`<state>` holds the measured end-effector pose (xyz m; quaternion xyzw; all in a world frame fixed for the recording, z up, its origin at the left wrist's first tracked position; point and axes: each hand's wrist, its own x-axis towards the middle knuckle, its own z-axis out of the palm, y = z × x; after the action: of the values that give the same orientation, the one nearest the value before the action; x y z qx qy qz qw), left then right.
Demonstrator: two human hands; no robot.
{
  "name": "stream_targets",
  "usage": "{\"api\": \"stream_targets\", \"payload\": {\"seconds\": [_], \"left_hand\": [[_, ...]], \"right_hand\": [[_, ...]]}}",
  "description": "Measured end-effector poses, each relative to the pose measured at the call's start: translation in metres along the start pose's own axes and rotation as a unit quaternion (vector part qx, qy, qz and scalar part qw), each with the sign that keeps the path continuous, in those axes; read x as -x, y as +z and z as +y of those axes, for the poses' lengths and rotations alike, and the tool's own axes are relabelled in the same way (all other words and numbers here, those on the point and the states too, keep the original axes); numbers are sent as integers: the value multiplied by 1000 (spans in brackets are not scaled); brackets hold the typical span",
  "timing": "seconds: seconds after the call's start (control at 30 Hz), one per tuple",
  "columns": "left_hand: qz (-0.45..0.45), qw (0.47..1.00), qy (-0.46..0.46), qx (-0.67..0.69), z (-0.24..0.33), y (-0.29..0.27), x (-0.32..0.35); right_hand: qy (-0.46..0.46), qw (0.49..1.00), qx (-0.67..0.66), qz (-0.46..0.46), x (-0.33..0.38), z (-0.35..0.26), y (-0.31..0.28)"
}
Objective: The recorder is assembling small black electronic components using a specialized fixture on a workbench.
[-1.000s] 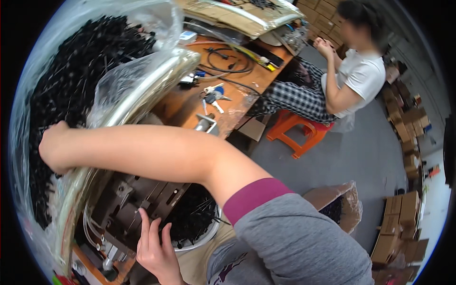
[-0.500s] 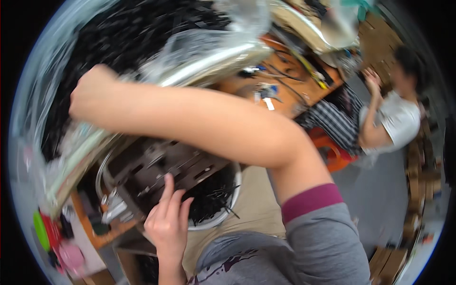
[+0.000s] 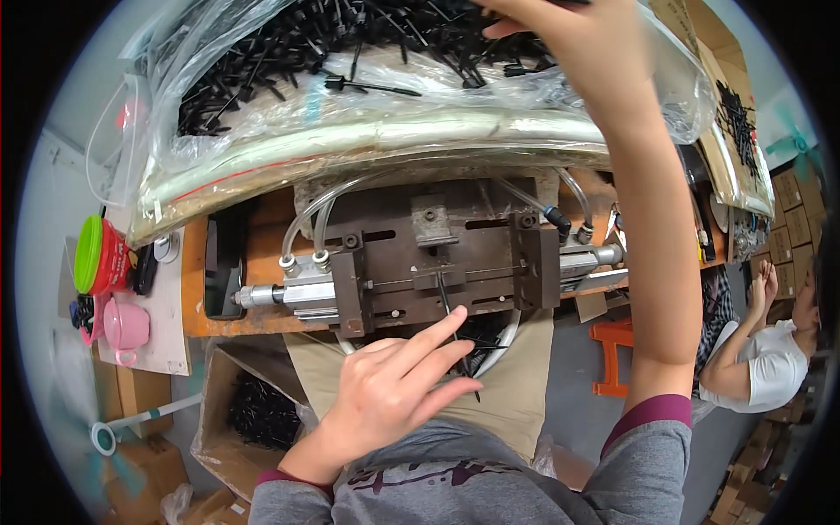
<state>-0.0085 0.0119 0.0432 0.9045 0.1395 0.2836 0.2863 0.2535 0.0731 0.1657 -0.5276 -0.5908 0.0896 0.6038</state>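
Note:
My left hand [image 3: 394, 381] is open, fingers stretched out just in front of a dark metal clamping fixture [image 3: 429, 223]. Its index fingertip lies at a thin black rod [image 3: 444, 296] that sticks out toward me from the fixture's middle block; whether they touch is unclear. Upper right, my right hand [image 3: 604, 57] is over a heap of black plastic stem-like parts [image 3: 367, 35] in a clear plastic bag [image 3: 490, 101]. Its fingers are bent around something dark, partly cut off by the upper edge.
Air cylinders with clear hoses [image 3: 306, 219] flank the fixture on a wooden bench [image 3: 197, 302]. Below sits a white-rimmed bucket [image 3: 506, 346] of black parts. A carton [image 3: 214, 429] stands lower left, a pink cup [image 3: 127, 324] left. A seated person [image 3: 757, 359] and orange stool [image 3: 608, 354] are right.
The view has turned and steadied. My right arm, earlier stretched across to the bag's left side, now reaches up on the right. My left hand remains by the fixture, fingers spread.

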Motion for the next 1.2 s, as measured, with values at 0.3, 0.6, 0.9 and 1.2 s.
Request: {"api": "stream_targets", "payload": {"seconds": [0.3, 0.6, 0.9, 1.2], "left_hand": [[218, 947, -69, 226, -2, -17, -7], [156, 951, -127, 237, 0, -10, -7], [78, 995, -54, 33, -2, -1, 10], [34, 990, 4, -136, -19, 29, 15]], "right_hand": [[-221, 962, 137, -80, 118, -27, 21], [-202, 963, 143, -103, 201, -15, 31], [-93, 989, 109, 19, 211, -11, 20], [127, 974, -164, 89, 213, -11, 12]]}}
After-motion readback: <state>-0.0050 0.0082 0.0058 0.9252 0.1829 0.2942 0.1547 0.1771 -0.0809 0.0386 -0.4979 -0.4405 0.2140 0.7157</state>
